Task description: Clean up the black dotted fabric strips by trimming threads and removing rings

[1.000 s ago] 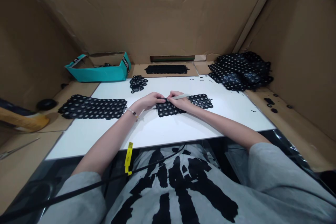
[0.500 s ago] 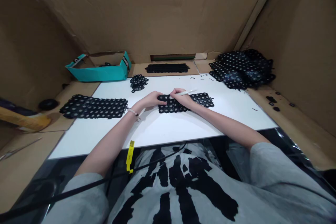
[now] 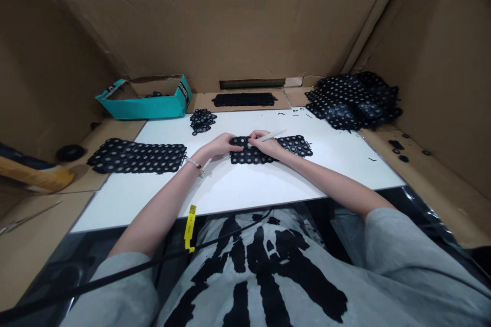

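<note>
On the white board lies a black sheet of joined rings with pale round centres. My left hand pinches its left end between thumb and fingers. A slim white pen-like tool is held in my right hand, its lower end down at the sheet; the tip is too small to make out. My right hand rests over the middle of the sheet and hides part of it. To the left of my left hand lies another black ring sheet, flat on the board.
Behind the hands sit a small cluster of black rings and a teal box. A dark strip lies at the back, a heap of ring sheets at back right. Tweezers and a yellow bottle are at left. Cardboard walls enclose the board.
My right hand and the tool have shifted very slightly down and left, the tool tilting a little more upright. The sheet has moved a touch left; my left hand keeps its hold.
</note>
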Tool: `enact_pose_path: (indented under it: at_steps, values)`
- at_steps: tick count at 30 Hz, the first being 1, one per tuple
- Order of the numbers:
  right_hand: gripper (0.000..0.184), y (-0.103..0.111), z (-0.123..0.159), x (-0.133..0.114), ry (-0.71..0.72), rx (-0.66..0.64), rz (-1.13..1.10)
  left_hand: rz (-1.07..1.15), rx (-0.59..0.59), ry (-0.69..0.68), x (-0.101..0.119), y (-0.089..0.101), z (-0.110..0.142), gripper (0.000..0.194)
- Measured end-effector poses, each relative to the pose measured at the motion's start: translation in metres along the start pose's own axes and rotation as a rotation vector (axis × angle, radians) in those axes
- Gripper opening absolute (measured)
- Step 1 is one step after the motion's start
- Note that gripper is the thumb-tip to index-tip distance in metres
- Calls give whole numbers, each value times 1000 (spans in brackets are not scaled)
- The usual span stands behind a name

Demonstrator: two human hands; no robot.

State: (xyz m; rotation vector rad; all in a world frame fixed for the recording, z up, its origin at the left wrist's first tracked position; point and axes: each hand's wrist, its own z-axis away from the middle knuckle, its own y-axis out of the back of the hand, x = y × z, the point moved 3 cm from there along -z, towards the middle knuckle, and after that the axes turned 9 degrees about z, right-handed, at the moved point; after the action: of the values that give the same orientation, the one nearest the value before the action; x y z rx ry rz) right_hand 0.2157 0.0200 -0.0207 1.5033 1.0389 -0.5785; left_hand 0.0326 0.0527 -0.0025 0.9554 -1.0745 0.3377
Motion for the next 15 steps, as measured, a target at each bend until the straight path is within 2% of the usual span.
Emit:
enact_pose_path:
  at_steps: [3, 8, 12, 15]
  values:
    - [20, 0, 0, -1, 12, 6, 24, 89, -5, 18, 2, -3, 3, 29]
    - [18, -7, 0, -2, 131, 61, 208, 228, -29, 67, -1, -6, 4, 31]
    - [17, -9, -2, 0, 156, 73, 271, 174, -62, 95, -1, -3, 2, 35]
    - [20, -4, -5, 5, 75, 35, 201, 54, -44, 8, 4, 0, 1, 34]
